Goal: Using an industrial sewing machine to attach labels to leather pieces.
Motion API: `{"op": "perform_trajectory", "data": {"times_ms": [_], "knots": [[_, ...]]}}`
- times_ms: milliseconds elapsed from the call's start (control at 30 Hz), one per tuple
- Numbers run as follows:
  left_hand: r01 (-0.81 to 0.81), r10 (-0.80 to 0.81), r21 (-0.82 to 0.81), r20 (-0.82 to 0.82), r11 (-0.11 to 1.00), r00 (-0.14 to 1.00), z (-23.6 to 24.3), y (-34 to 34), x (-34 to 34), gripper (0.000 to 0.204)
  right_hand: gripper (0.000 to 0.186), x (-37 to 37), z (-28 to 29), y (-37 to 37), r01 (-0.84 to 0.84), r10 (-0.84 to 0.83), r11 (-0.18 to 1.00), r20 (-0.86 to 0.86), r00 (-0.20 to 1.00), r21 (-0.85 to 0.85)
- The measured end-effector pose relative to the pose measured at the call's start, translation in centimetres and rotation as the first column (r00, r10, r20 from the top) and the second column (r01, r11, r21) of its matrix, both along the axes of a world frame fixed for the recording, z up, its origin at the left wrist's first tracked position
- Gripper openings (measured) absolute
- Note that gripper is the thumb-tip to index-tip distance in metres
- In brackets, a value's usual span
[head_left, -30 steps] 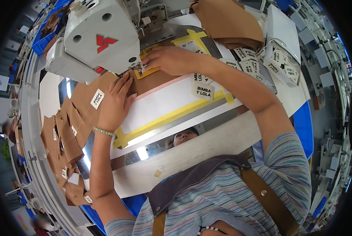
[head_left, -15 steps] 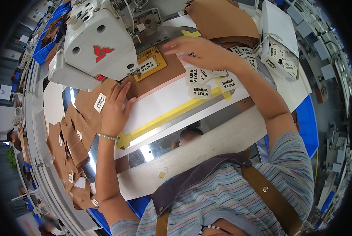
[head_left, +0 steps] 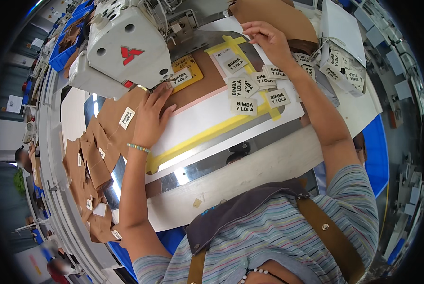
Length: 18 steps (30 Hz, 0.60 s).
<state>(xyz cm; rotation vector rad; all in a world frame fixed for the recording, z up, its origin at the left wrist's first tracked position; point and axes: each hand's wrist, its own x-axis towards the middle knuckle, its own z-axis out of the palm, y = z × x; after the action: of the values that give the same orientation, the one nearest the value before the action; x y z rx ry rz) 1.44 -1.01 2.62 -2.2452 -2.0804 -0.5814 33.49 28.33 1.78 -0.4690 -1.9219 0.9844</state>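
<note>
My left hand (head_left: 152, 116) lies with its fingers stretched out on a brown fabric piece (head_left: 207, 66), its fingertips close by the head of the white sewing machine (head_left: 122, 52). Beside those fingertips, a white label (head_left: 180, 76) with black print sits on a yellow template plate (head_left: 193, 65) under the machine. My right hand (head_left: 271, 42) is raised in front of the stacked brown pieces (head_left: 278, 19), fingers loosely bent and apart, with nothing visible in them. Several loose white labels (head_left: 243, 106) lie on the white board (head_left: 193, 125) between my arms.
Labelled brown pieces (head_left: 96, 161) joined by thread pile up at the left. A white box (head_left: 344, 52) of labels stands at the back right. Yellow tape (head_left: 193, 144) edges the white board. Blue bins (head_left: 377, 151) stand to the right and far left.
My right hand has moved right, away from the machine, toward the stacked brown pieces, uncovering a label and the board's taped far corner. My left hand stays on the fabric. The view has shifted slightly.
</note>
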Motion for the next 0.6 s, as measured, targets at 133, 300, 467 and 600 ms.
{"op": "perform_trajectory", "data": {"times_ms": [133, 300, 467, 600], "knots": [[0.044, -0.042, 0.038, -0.06, 0.998, 0.997, -0.16, 0.61, 0.02, 0.043, 0.024, 0.28, 0.15, -0.04, 0.019, -0.019, 1.0, -0.016, 1.0, -0.005], [0.046, -0.046, 0.008, -0.067, 0.999, 0.997, 0.24, 0.11, -0.21, 0.037, 0.024, 0.1, 0.38, -0.47, 0.035, -0.035, 0.999, 0.0, 0.999, -0.018], [0.033, -0.037, -0.05, -0.068, 0.998, 0.997, 0.67, 0.43, 0.1, 0.043, 0.024, 0.19, 0.58, -0.51, 0.028, -0.028, 1.0, 0.046, 0.999, -0.003], [0.034, -0.038, -0.068, -0.065, 0.997, 0.997, 0.82, 0.37, 0.34, 0.044, 0.024, 0.3, 0.49, -0.43, 0.029, -0.028, 1.0, 0.053, 0.998, -0.011]]}}
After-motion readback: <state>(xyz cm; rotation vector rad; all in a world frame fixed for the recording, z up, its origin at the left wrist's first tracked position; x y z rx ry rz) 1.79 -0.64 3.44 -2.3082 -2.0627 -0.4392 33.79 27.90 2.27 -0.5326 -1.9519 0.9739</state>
